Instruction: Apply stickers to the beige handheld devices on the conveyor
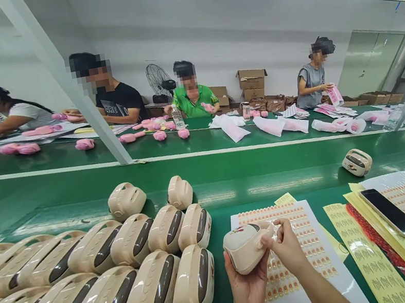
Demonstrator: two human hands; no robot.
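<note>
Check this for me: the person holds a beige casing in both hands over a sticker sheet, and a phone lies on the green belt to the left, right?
Not quite. The head view shows the phone lying to the right on yellow sheets, not left. The left hand and right hand do hold the beige casing over the sticker sheet.

Rows of beige casings (93, 285) block lower left of the bench (270, 181); sticker sheets (365, 253) and phone (391, 213) crowd lower right; centre strip open.

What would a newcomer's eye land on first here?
Probably the packed rows of beige shells filling the green table's near left. Next, the one beige shell cupped in the left hand at bottom centre, with the right hand pinching at its end above a sticker sheet. A dark phone lies on more sheets to the right, and people sit across the table among pink parts.
</note>
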